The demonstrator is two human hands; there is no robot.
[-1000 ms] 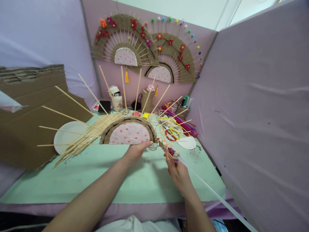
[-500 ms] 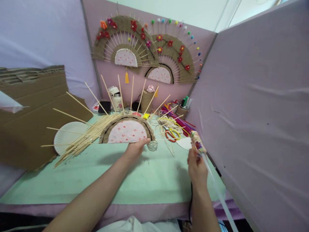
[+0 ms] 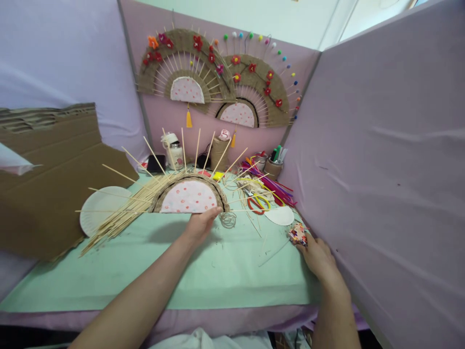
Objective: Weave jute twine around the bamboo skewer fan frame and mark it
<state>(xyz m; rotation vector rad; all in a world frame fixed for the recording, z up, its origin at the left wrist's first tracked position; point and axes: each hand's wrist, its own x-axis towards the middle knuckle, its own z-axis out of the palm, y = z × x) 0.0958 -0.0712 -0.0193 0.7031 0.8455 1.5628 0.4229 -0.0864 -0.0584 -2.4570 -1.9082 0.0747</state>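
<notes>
My left hand [image 3: 201,226] pinches the lower right edge of a half-round cardboard fan [image 3: 154,201] between thumb and fingers. The fan has a pink dotted centre [image 3: 189,196], a twine-wrapped rim with a dark line, and several thin bamboo sticks [image 3: 198,150] spreading outward. It is held upright over the green tabletop. At the table's right edge, my right hand [image 3: 321,259] is closed on a glue gun [image 3: 298,234] covered in flowered material. A translucent glue stick [image 3: 274,253] trails from it to the left. Some fingers of that hand are hidden behind it.
A bundle of bamboo sticks [image 3: 119,218] lies left, over a paper plate [image 3: 98,208]. Scissors [image 3: 258,204], a white half-disc [image 3: 281,215] and pipe cleaners [image 3: 281,191] are right. Cardboard [image 3: 54,194] leans left; finished fans [image 3: 185,41] hang behind.
My right hand has moved right and lowered the glue gun to the table edge; the glue stick swung round to point left. The fan shifted slightly and turned a little in my left hand.
</notes>
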